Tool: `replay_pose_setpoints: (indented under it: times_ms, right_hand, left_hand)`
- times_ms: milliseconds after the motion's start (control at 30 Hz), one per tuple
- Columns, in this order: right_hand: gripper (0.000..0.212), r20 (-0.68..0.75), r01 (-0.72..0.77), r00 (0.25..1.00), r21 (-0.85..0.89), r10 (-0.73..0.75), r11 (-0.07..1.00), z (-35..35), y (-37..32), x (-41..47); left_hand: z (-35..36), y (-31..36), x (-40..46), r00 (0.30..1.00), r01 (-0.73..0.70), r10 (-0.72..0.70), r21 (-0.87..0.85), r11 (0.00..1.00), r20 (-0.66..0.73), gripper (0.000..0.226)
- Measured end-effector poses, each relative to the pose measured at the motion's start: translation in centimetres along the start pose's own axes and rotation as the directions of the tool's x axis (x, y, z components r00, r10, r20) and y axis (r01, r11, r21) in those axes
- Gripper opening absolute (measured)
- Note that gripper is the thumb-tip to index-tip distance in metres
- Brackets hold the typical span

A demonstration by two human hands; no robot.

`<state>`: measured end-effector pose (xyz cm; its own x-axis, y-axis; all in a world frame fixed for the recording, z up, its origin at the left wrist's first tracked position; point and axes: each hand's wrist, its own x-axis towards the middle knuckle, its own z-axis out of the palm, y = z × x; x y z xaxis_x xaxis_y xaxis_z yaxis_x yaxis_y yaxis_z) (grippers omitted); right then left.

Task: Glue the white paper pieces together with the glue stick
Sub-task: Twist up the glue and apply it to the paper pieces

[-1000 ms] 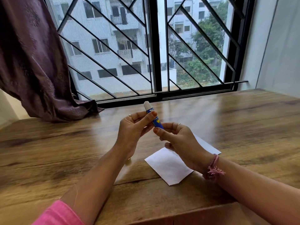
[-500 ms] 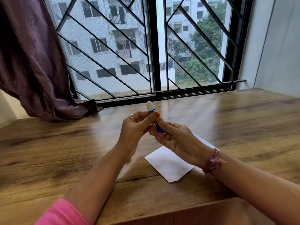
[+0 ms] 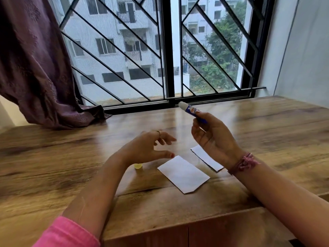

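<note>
You are holding a glue stick (image 3: 192,110) whose blue label is showing colored print, but it is too blurred to read.

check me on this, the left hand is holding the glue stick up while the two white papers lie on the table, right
Not quite: the head view shows the right hand holding the glue stick up. The left hand is open, holding nothing. The two white papers do lie on the table.

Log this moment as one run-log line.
phase: glue stick uncapped | right hand: holds glue stick, tip up | left hand: open, above table | yellow cap: on table | white paper pieces: apart, flat
</note>
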<state>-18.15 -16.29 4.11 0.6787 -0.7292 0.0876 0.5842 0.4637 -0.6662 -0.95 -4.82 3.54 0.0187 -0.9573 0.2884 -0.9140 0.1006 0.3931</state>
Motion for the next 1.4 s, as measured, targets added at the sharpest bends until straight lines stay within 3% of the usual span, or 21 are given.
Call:
replay_pose_setpoints:
  times_ms: [167,233,400,533,667,767,867,933,1000,1133,1200,1267,1400]
  right_hand:
    - [0.006,-0.058,0.003,0.998,-0.008,-0.003,1.000,-1.3,-0.9,-1.4]
    - [0.009,-0.083,-0.033,0.996,-0.043,0.029,0.999,-2.2,-1.0,-2.4]
    - [0.046,-0.084,-0.058,0.995,-0.153,0.045,0.987,-4.2,-1.1,-4.5]
    - [0.022,-0.062,-0.023,0.998,-0.248,0.008,0.969,-4.8,-1.0,-5.5]
    - [0.026,-0.043,-0.010,0.999,-0.338,-0.004,0.941,-4.7,-0.6,-5.7]
    - [0.017,-0.009,-0.020,1.000,-0.368,0.018,0.930,-4.4,-0.4,-5.8]
    - [0.020,0.019,-0.011,1.000,-0.404,0.021,0.915,-4.3,-0.3,-5.9]
    - [0.029,0.035,-0.008,0.999,-0.414,0.024,0.910,-4.2,-0.3,-6.0]
    - [0.034,0.042,-0.012,0.999,-0.427,0.033,0.904,-4.1,-0.3,-6.0]
    - [0.016,0.051,-0.011,0.998,-0.463,0.039,0.886,-3.8,-0.1,-5.9]
    - [0.018,0.075,-0.006,0.996,-0.525,0.053,0.851,-3.3,0.0,-5.7]
    - [0.016,0.091,0.003,0.994,-0.595,0.064,0.804,-2.6,0.2,-5.4]
    - [0.017,0.096,0.027,0.994,-0.682,0.053,0.731,-1.7,1.3,-4.7]
  left_hand:
    - [0.3,0.9,-0.4,0.978,-0.063,0.077,-0.079,0.995,0.193,0.021]
    - [0.3,1.0,-0.4,0.976,-0.081,0.091,-0.055,0.995,0.198,0.016]
    - [0.0,1.5,-1.3,0.989,-0.076,0.073,0.019,0.997,0.128,0.012]
    - [0.4,1.9,-2.9,0.995,-0.087,0.079,0.139,0.986,0.065,0.011]
    - [1.2,1.8,-5.5,0.998,-0.043,0.036,0.153,0.987,0.049,0.018]
    - [1.5,2.0,-7.2,0.995,-0.001,-0.015,0.162,0.987,0.098,0.030]
    - [2.0,2.4,-8.1,0.991,-0.011,-0.013,0.170,0.985,0.136,0.012]
    - [2.5,3.0,-8.4,0.994,-0.019,-0.004,0.212,0.977,0.110,0.024]
    - [3.0,3.6,-8.6,0.998,-0.038,0.021,0.300,0.953,0.059,0.052]
    - [3.9,4.6,-9.4,0.997,-0.045,0.066,0.349,0.936,-0.047,0.062]
    - [4.3,5.2,-9.6,0.994,-0.057,0.087,0.372,0.926,-0.065,0.068]
    - [4.1,5.6,-9.3,0.995,-0.060,0.085,0.345,0.937,-0.058,0.066]
    - [2.6,4.3,-8.1,0.999,-0.046,0.049,0.133,0.990,-0.015,0.038]
